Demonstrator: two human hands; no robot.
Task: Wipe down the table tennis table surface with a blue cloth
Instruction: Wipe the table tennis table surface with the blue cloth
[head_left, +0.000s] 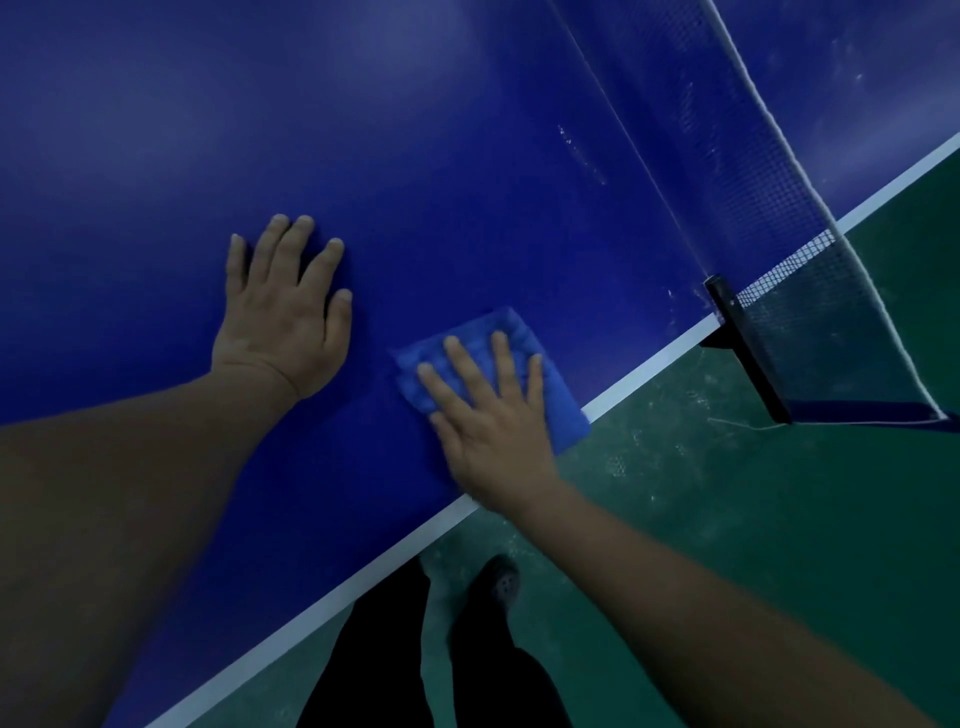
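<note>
The dark blue table tennis table (363, 130) fills the upper left, and its white edge line runs diagonally from lower left to upper right. A folded blue cloth (563, 410) lies flat on the surface close to that edge. My right hand (488, 415) presses on the cloth with straight, spread fingers. My left hand (288, 312) rests flat on the bare table to the left of the cloth, fingers spread and holding nothing.
The net (779, 208) stretches across the upper right, and its black clamp post (743, 343) grips the table edge just right of the cloth. Pale smudges (582, 153) mark the surface near the net. Green floor (753, 519) and my dark-trousered legs (384, 649) lie below the edge.
</note>
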